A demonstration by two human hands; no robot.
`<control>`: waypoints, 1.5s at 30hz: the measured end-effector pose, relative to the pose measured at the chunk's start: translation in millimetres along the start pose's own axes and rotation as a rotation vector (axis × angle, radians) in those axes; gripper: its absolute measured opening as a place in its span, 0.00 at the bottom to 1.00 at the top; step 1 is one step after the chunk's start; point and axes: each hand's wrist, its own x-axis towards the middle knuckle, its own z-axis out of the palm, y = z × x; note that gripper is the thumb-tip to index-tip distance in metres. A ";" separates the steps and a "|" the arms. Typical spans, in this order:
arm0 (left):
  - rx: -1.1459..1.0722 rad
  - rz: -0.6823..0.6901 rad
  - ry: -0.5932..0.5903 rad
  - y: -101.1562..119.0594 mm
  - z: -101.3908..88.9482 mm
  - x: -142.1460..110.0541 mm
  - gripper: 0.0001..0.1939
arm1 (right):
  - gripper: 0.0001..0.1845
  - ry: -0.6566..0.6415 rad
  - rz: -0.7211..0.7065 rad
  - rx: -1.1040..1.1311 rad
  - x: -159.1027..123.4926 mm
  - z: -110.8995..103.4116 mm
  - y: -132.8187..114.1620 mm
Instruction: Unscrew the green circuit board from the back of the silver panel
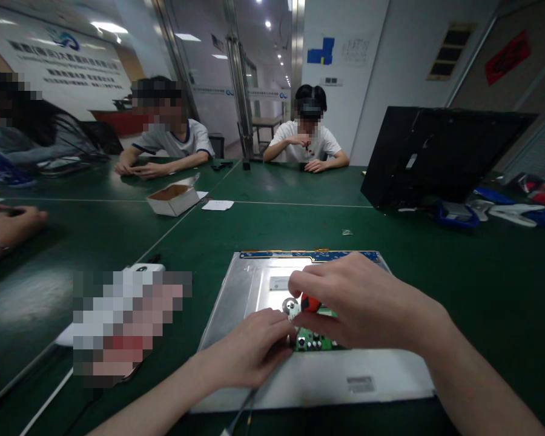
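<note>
A flat metal-backed display panel [227, 303] lies on the green table. A blue circuit strip [281, 255] runs along its far edge, and a green circuit board [315, 340] sits on its middle. My right hand [358, 297] is closed around the red and black handle [309, 303] of what looks like a screwdriver, above the board; its tip is hidden. At the board's left edge, my left hand [254, 345] has its fingers pinched together, and what they hold, if anything, is hidden. A round metal disc [289, 304] shows just beyond the left fingertips. Thin cables [241, 412] emerge below that hand.
Left of the panel lie a white device [148, 269] and a pixelated pinkish item [149, 321]. An open white box [172, 200] and paper [218, 205] stand farther back. A large black screen [440, 157] is at the right. Several people sit around the table.
</note>
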 end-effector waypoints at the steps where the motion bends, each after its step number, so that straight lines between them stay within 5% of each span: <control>1: 0.000 -0.011 -0.004 1.7 -2.2 0.0 0.07 | 0.05 0.015 0.006 0.001 -1.9 -1.4 1.4; 5: -0.045 -0.074 0.013 6.3 -10.4 0.2 0.05 | 0.04 0.081 0.039 0.034 -10.3 -8.4 16.8; 10: -0.163 -0.135 0.199 -3.3 -9.8 3.2 0.08 | 0.10 0.210 0.137 0.258 -21.1 -2.9 65.5; 14: -0.140 -0.239 0.304 -16.2 -11.1 7.7 0.09 | 0.14 0.357 0.492 0.721 -36.1 36.7 107.9; 17: -0.084 -0.280 0.347 -23.5 -15.8 14.6 0.08 | 0.20 0.427 0.618 0.815 -50.5 72.8 125.6; 22: 0.019 -0.263 0.340 -37.5 -13.5 34.6 0.12 | 0.30 0.561 0.731 0.919 -69.3 104.9 130.8; 30: 0.057 -0.334 0.262 -45.3 -8.1 53.8 0.06 | 0.28 0.582 0.762 1.046 -83.8 125.8 129.5; 45: 0.168 -0.235 0.273 -51.1 -15.1 63.6 0.08 | 0.23 0.636 0.731 1.095 -83.3 121.9 128.3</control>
